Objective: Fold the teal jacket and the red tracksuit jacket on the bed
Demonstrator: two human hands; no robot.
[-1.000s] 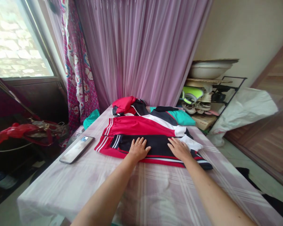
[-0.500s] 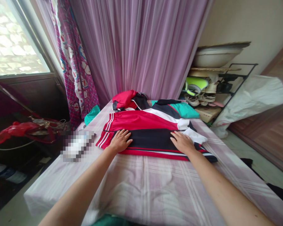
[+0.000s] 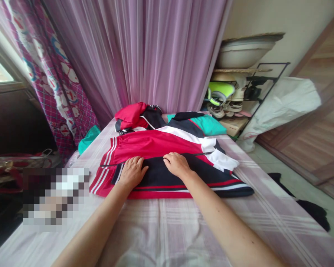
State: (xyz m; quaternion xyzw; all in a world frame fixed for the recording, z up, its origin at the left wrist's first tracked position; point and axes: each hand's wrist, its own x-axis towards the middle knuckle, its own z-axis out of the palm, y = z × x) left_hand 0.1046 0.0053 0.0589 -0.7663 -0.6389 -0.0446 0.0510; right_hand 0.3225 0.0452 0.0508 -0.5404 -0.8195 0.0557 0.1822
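A red, black and white track jacket (image 3: 144, 142) lies across the table, its white-striped hem toward the left and its white collar (image 3: 224, 160) at the right. A black sleeve (image 3: 156, 170) is folded lengthwise along the near side, with its cuff close to the hem. On the cuff end rests my left hand (image 3: 132, 172), open and palm down, with the fingers stretched forward. My right hand (image 3: 178, 164) lies on the middle of the sleeve, open, fingers slightly bent and close together. Neither hand grasps the cloth.
Behind the jacket sit a crumpled red-and-black garment (image 3: 132, 114) and a folded teal-and-black garment (image 3: 211, 125). A blurred-out object (image 3: 64, 193) lies at the left edge of the checked tablecloth (image 3: 144, 226). A shoe rack (image 3: 269, 78) with shoes and a basin (image 3: 242, 52) stands back right.
My right hand has moved left along the black sleeve, closer to my left hand. The sleeve's striped cuff now shows by my left hand. The view has turned slightly right.
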